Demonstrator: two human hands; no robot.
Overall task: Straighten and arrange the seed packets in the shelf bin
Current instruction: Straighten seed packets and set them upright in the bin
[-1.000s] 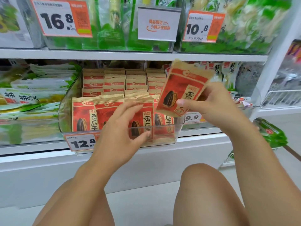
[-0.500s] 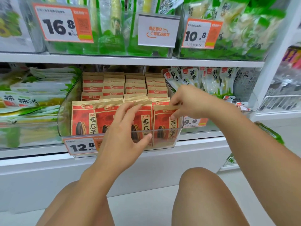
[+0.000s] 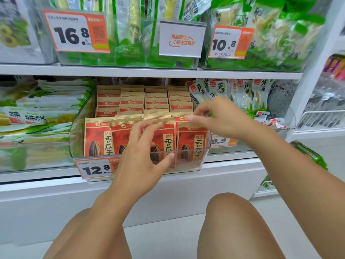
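Left hand [image 3: 138, 159] reached over the clear shelf bin's front wall [image 3: 186, 156], its relaxed fingers spread against the front-row seed packets [image 3: 97, 139] and gripping none. Right hand [image 3: 218, 118] hovered over the bin's right front corner, fingers loosely curled, holding nothing. Packets stood upright in rows filling the bin

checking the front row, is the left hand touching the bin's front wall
Touching. The head view shows the left hand reaching over the bin, thumb tip pressed on the clear front wall's top edge, fingers against the packets.
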